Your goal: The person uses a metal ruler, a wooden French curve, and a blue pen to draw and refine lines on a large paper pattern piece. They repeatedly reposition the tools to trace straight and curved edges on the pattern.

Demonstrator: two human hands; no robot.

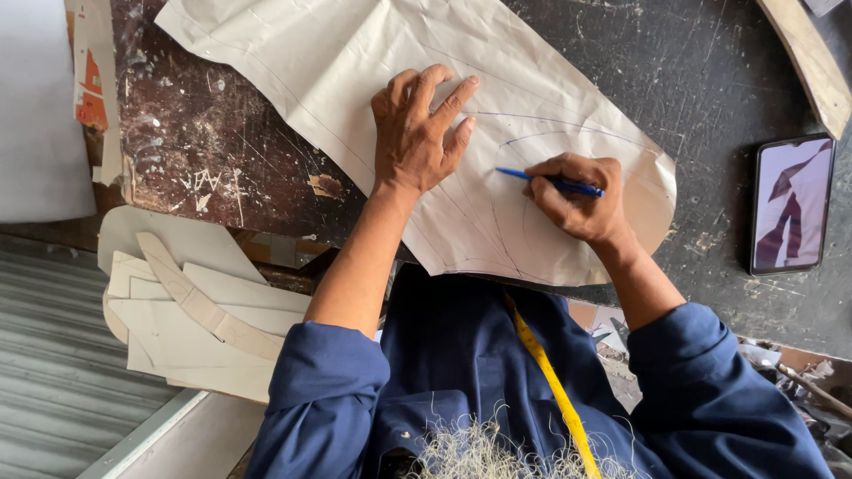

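Soft even daylight, sharp, faint shadows

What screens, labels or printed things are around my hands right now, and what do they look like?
Phone: flat on the dark table, right of the right hand; black-edged rectangle, lit screen pale with dark purple shapes.
Printed card strip: far left table edge; pale with a red patch.

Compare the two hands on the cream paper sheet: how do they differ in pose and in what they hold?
The left hand lies flat, fingers spread, pressing the creased cream paper sheet down and holding nothing. The right hand is curled around a blue pen, its tip on a drawn curve. The left sits nearer the sheet's middle, the right nearer its rounded edge. Both rest on the paper and come from rolled-up blue sleeves.
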